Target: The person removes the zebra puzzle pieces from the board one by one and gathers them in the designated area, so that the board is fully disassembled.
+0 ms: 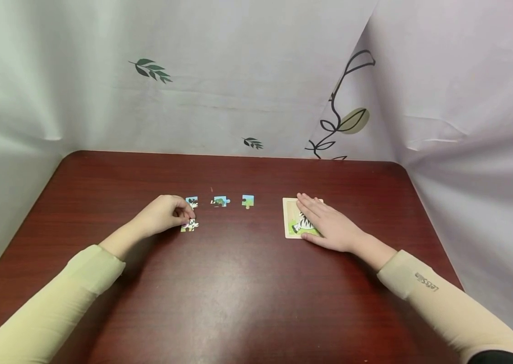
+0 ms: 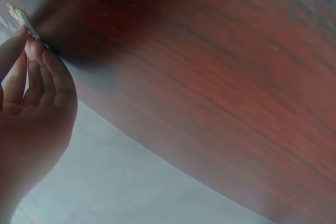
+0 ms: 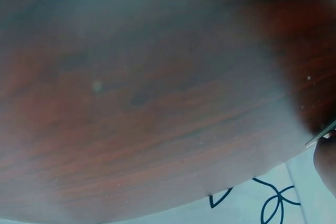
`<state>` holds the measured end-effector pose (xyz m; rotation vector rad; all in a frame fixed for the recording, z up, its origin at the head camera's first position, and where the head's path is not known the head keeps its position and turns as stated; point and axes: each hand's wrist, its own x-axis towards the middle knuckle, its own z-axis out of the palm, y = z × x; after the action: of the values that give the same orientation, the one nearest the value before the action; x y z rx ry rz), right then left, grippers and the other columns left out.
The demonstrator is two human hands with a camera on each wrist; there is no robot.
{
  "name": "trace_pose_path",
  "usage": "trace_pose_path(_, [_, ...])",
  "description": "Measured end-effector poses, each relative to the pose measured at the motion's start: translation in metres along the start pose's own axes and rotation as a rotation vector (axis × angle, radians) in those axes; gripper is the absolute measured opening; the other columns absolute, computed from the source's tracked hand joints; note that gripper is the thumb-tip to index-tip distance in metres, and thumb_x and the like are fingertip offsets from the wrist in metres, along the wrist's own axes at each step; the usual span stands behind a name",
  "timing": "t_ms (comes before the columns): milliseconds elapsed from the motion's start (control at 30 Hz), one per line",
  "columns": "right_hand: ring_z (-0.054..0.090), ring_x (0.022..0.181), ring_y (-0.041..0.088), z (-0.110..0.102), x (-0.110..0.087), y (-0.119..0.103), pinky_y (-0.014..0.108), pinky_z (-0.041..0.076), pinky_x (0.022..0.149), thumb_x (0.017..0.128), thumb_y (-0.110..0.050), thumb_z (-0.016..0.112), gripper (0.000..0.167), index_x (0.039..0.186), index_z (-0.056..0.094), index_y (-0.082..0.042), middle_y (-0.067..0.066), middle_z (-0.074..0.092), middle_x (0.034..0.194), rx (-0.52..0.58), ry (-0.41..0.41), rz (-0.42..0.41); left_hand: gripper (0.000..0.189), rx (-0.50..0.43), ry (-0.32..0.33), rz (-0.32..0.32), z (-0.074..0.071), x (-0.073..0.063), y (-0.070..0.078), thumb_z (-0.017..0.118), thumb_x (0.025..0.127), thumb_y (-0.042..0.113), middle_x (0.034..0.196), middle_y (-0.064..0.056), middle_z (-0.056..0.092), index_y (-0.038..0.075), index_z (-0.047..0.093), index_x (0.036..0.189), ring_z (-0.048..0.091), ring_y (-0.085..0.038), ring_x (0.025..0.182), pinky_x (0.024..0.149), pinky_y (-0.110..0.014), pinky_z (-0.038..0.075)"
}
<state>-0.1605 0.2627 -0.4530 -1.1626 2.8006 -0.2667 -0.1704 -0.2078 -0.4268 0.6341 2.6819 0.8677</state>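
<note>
My left hand [image 1: 163, 215] pinches a zebra-patterned jigsaw piece [image 1: 189, 226] between thumb and fingers, over the left part of the table. In the left wrist view, that piece [image 2: 22, 19] shows edge-on at the fingertips. Just beyond it lies another piece with blue and black-and-white stripes [image 1: 191, 201], partly behind the fingers. To the right, my right hand [image 1: 334, 227] rests with straight fingers across a wooden puzzle board [image 1: 286, 217]. A zebra picture shows on the board, its right part hidden under the hand. Only a sliver of the right hand [image 3: 326, 163] enters the right wrist view.
Between the hands lie two more jigsaw pieces, a blue and dark green one [image 1: 220, 201] and a blue and light green one [image 1: 248, 201]. The dark red wooden table [image 1: 220, 293] has rounded far corners. A pale curtain [image 1: 220, 101] with leaf prints hangs behind it.
</note>
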Motion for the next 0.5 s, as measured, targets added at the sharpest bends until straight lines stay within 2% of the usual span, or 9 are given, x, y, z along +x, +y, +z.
trace_pose_path(200, [0.026, 0.163, 0.037, -0.0004, 0.0006, -0.0014, 0.06, 0.029, 0.129, 0.102, -0.043, 0.065, 0.086, 0.166, 0.026, 0.001, 0.021, 0.023, 0.176, -0.003, 0.012, -0.011, 0.016, -0.01, -0.002, -0.004, 0.0002, -0.0011, 0.0001, 0.077, 0.089, -0.007, 0.085, 0.0, 0.076, 0.009, 0.08, 0.092, 0.062, -0.011, 0.076, 0.068, -0.022, 0.051])
trace_pose_path(500, [0.026, 0.163, 0.036, -0.0004, 0.0006, -0.0007, 0.059, 0.029, 0.129, 0.102, -0.043, 0.065, 0.087, 0.166, 0.027, 0.001, 0.02, 0.023, 0.176, 0.001, -0.001, 0.004, 0.017, 0.008, 0.014, 0.015, -0.0019, 0.0015, 0.0014, 0.07, 0.093, -0.005, 0.088, -0.002, 0.079, 0.008, 0.08, 0.093, 0.064, -0.007, 0.07, 0.066, -0.022, 0.05])
